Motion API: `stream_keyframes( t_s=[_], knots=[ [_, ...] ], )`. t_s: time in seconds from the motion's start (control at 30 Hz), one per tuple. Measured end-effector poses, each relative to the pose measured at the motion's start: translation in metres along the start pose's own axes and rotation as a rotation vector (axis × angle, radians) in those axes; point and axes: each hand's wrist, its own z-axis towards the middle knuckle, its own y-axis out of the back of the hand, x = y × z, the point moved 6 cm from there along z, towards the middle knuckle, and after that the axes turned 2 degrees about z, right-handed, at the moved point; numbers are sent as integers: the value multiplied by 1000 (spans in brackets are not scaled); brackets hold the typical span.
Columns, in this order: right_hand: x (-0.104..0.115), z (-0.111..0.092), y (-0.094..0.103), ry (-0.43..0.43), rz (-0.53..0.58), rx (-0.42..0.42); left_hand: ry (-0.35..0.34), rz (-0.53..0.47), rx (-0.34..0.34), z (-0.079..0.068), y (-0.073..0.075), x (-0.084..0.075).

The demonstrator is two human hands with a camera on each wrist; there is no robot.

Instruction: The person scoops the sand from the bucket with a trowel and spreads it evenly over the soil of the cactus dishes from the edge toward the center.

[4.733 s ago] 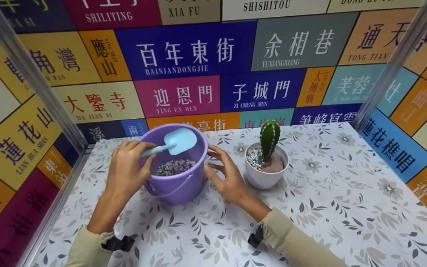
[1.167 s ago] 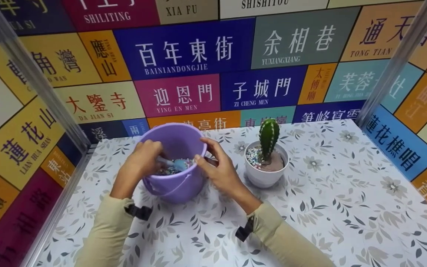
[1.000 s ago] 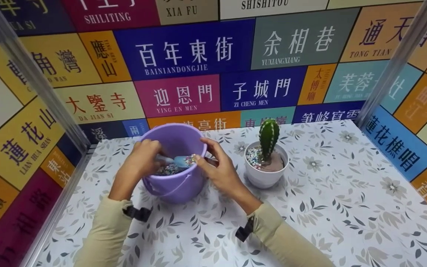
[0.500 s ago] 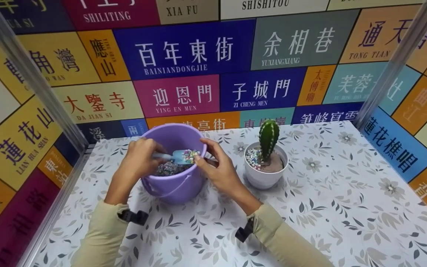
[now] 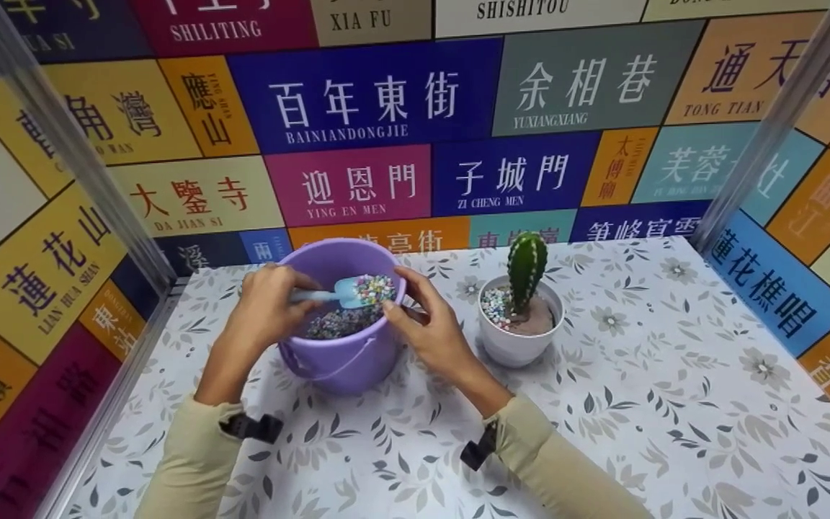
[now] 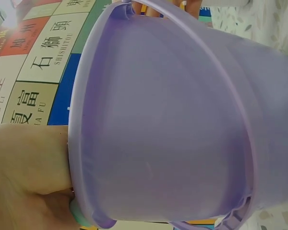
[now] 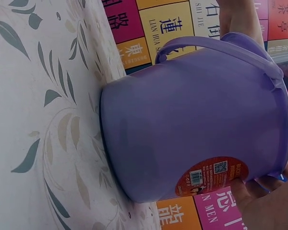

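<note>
My left hand (image 5: 260,310) pinches the handle of a light-blue toy shovel (image 5: 349,294). Small multicoloured beads (image 5: 376,288) are heaped on its blade, which is inside the mouth of a purple bucket (image 5: 346,364), above more dark-looking beads (image 5: 339,323). My right hand (image 5: 436,328) grips the bucket's right side at the rim, thumb toward the front. The left wrist view shows the bucket wall (image 6: 158,120) beside my left hand (image 6: 29,167). In the right wrist view, fingers (image 7: 241,191) touch the bucket near a red sticker (image 7: 211,176).
Right of the bucket stands a white pot (image 5: 519,349) with a green cactus (image 5: 527,270), colourful beads at its left and a brown patch at its right. A floral cloth (image 5: 645,418) covers the table. Panels with printed characters (image 5: 364,97) rise behind and at both sides.
The shovel has gone down into the bucket's beads and come back up loaded, tilting toward the rim. My right hand has closed in on the bucket's rim. Bucket and pot stay in place.
</note>
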Motion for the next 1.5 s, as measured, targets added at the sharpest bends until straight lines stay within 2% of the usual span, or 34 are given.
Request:
stream_keyframes(
  t_s=[0.2,0.53,0.8,1.07,1.3,1.5],
  knots=[
    [-2,-2,0,-37,20,-6,14,7,-7,-3,1,1],
    [0,-4,-2,-41,32,21,13,13,-16,-7,6,-2],
    [-2,-6,-1,-47,45,54,-8,-11,-56,-11,10,-1],
    [-1,-12,14,-5,34,84,-18,-16,-60,-16,11,-2],
    [1,-23,33,35,-79,117,-29,-25,-84,-18,15,-5],
    [17,-35,48,75,-152,139,-53,-32,-112,-18,20,-12]
  ],
)
